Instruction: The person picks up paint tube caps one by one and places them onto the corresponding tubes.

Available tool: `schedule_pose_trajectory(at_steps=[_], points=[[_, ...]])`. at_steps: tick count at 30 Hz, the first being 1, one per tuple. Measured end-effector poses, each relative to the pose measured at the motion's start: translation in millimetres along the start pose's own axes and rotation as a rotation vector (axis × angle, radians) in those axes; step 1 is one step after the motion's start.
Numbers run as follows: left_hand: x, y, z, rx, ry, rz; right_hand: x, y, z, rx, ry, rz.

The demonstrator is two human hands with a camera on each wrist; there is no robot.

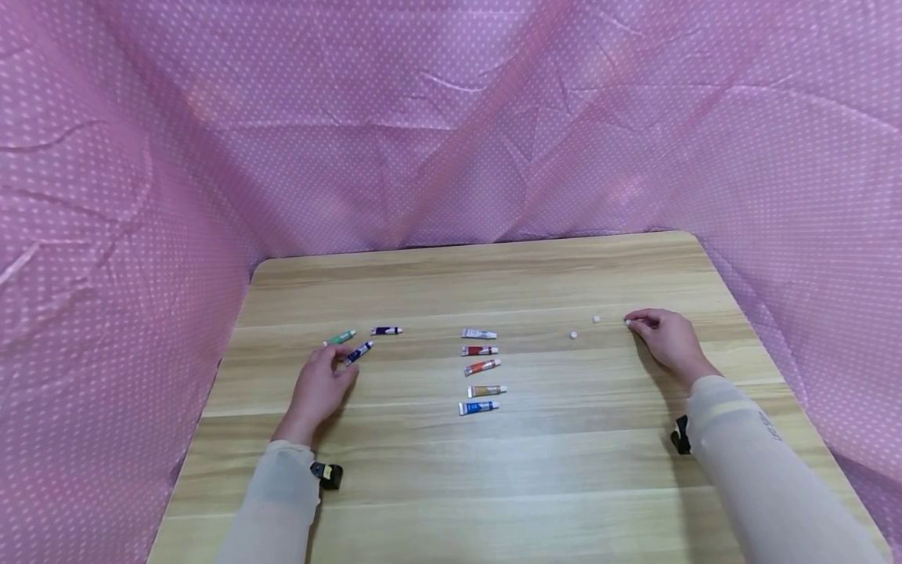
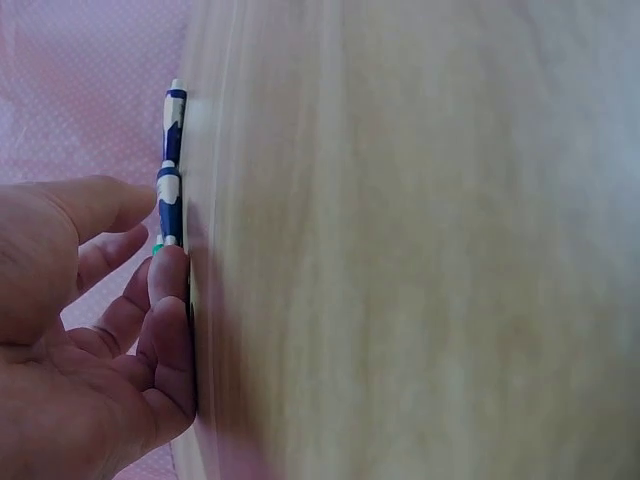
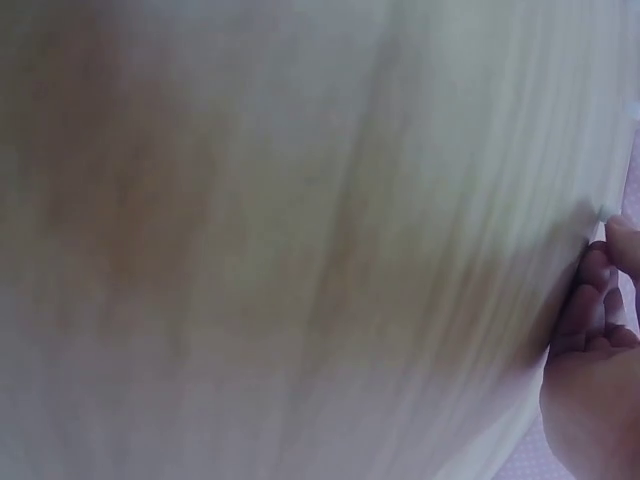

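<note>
My left hand [image 1: 322,385] is at a dark blue paint tube [image 1: 358,353], with thumb and forefinger spread on either side of its near end. In the left wrist view the thumb tip comes close to the tube [image 2: 169,205], and the other fingers are loosely bent. Just beyond the hand lie a green paint tube [image 1: 341,338] and a dark purple one [image 1: 387,331]. At the far right, my right hand [image 1: 665,341] pinches a small white piece [image 1: 628,323] between thumb and forefinger, low over the table. Two similar white pieces [image 1: 573,335] lie to its left.
Down the middle of the wooden table [image 1: 550,486] runs a column of paint tubes: white [image 1: 479,334], red [image 1: 480,351], orange [image 1: 482,366], ochre [image 1: 487,391] and blue [image 1: 478,407]. Pink dotted cloth [image 1: 451,157] hangs behind the table and at both sides.
</note>
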State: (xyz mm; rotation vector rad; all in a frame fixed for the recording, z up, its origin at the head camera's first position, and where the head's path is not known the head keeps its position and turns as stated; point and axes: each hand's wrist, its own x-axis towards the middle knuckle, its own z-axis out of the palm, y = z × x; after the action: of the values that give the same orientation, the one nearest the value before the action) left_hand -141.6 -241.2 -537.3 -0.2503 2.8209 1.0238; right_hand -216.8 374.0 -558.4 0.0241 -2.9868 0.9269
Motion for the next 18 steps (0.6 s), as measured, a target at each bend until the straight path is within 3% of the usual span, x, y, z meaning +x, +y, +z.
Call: schedule_pose_trajectory(at_steps=[10,18], points=[[5.3,0.7,3.8,0.034,0.026,0.019,0.5,0.7,0.5,0.02,-0.029,0.018],[6.2,6.4,6.6,0.082,0.061,-0.019,-0.1,0.1,3.1,0.019,-0.044,0.007]])
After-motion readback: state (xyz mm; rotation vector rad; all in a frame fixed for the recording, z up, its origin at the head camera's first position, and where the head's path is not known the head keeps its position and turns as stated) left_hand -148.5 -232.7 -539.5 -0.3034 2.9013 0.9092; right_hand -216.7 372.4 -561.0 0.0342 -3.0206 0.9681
